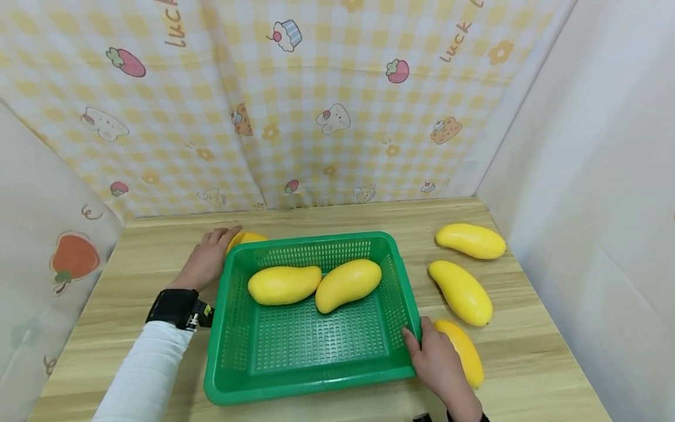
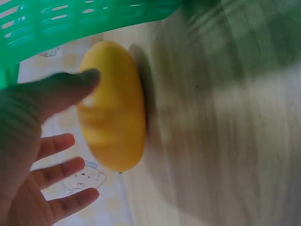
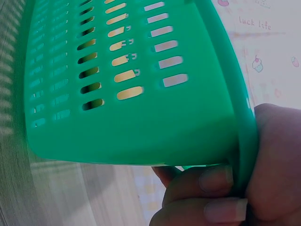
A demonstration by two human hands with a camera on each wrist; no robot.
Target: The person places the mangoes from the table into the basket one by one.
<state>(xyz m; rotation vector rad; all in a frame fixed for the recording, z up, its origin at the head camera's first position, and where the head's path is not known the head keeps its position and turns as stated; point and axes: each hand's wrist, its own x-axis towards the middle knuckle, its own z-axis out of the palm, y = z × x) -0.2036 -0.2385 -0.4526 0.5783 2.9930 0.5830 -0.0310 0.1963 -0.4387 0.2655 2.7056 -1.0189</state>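
Observation:
A green plastic basket [image 1: 320, 387] is tilted slightly over the table, with two yellow mangoes inside, one left [image 1: 285, 285] and one right [image 1: 348, 286]. My right hand [image 1: 439, 362] grips its rim near the front right corner; the right wrist view shows fingers [image 3: 202, 207] curled under that rim. Beyond the basket's back left corner, my left hand [image 1: 208, 258] reaches to another mango [image 2: 113, 108] lying on the table. Its fingers are spread, and the thumb overlaps the mango's side in the left wrist view. In the head view, the basket rim hides part of that mango.
Three more mangoes lie in a column on the right: a far one [image 1: 471, 241], a middle one [image 1: 461, 292] and a near one [image 1: 461, 351] beside my right hand. A checked cloth [image 1: 316, 158] hangs behind the wooden table [image 1: 532, 351], with pale walls at both sides.

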